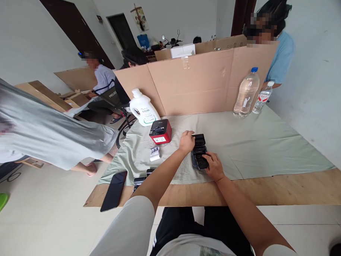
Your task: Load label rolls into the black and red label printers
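Note:
A black label printer [199,151] lies opened on the pale green cloth [256,146] in front of me. My left hand [187,141] grips its far left end, fingers curled on the lid. My right hand [213,165] rests on its near end, fingers pressing into the open body. Left of them stands a red and black printer [160,131], and a small white label roll [155,153] lies just in front of it.
A white detergent bottle [143,107] stands back left, two water bottles [246,92] back right before a cardboard screen [200,80]. A black phone [114,190] overhangs the wooden table's [297,188] near-left edge beside small black parts [140,179]. A person in grey [47,131] leans in left; others sit behind.

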Tool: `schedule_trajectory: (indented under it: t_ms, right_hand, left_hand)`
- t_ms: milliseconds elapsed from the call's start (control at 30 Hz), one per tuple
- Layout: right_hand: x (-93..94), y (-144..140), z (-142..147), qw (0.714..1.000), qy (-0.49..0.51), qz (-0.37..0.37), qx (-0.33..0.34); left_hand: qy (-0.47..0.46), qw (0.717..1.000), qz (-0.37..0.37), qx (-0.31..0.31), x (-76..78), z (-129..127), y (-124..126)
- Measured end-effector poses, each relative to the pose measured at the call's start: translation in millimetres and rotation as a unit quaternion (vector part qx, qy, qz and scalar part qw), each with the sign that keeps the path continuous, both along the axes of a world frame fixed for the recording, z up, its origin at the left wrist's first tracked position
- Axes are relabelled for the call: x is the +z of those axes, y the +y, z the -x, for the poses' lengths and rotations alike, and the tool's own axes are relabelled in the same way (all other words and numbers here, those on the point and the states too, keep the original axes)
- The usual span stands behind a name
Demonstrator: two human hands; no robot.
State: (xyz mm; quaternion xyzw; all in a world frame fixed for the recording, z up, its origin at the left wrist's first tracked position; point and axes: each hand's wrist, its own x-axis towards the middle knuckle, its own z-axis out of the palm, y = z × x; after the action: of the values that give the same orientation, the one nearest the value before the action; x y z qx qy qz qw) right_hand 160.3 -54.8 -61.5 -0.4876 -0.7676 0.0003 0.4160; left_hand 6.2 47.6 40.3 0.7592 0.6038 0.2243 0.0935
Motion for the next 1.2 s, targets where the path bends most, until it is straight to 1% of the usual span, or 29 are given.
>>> schedule_trajectory:
  t_ms: [67,133,233,367,433,500,667,800,900,1000,1100,1167,1200]
  right_hand:
    - [0.9,-0.8,-0.4,1.000,0.003,-0.004,0.005]
    - [2.6,-2.1,-0.5,1.000,0.003,-0.008,0.015]
    - [6.2,-4.3,-0.3,1.000,0.002,-0.010,0.029]
    - [10.1,-5.2,0.2,0.999,0.010,-0.009,0.029]
    - [10.4,-4.2,0.9,1.000,0.013,-0.014,0.016]
    - [9.1,-2.6,1.9,1.000,-0.002,-0.015,-0.001]
    - [3.4,-0.1,4.2,0.997,-0.067,0.015,-0.026]
    - [2.9,-1.0,5.0,0.995,-0.078,0.031,-0.044]
    - [4.8,-1.2,5.6,0.995,-0.079,0.037,-0.047]
    - [4.7,-2.6,5.7,0.995,-0.077,0.043,-0.046]
    - [1.5,-6.1,7.6,0.995,-0.075,0.051,-0.037]
    - [-0.6,-9.2,12.8,0.995,-0.064,0.061,-0.053]
    - [-1.3,-10.6,17.1,0.994,-0.055,0.066,-0.073]
  left_hand:
    - [-0.035,0.999,0.029,-0.026,-4.7,5.4,0.4]
    - [-0.077,0.994,0.047,-0.057,-11.6,8.8,-4.7]
    - [-0.108,0.990,0.034,-0.083,-23.4,11.2,-23.2]
    - [-0.082,0.987,0.008,-0.141,-41.7,14.0,-54.9]
    - [-0.059,0.984,-0.016,-0.166,-50.0,16.2,-67.3]
    - [-0.025,0.983,-0.033,-0.177,-55.7,18.4,-76.8]
    - [0.062,0.988,-0.048,-0.135,-58.2,17.7,-93.8]
    - [0.079,0.990,-0.044,-0.111,-56.8,10.1,-99.8]
    - [0.081,0.990,-0.035,-0.107,-57.8,6.6,-100.0]
    - [0.052,0.992,-0.042,-0.109,-65.0,8.9,-100.7]
    - [-0.018,0.991,-0.064,-0.114,-79.1,15.9,-102.2]
    - [-0.081,0.990,-0.076,-0.091,-89.2,21.3,-101.9]
    - [-0.113,0.988,-0.081,-0.061,-93.5,23.9,-101.1]
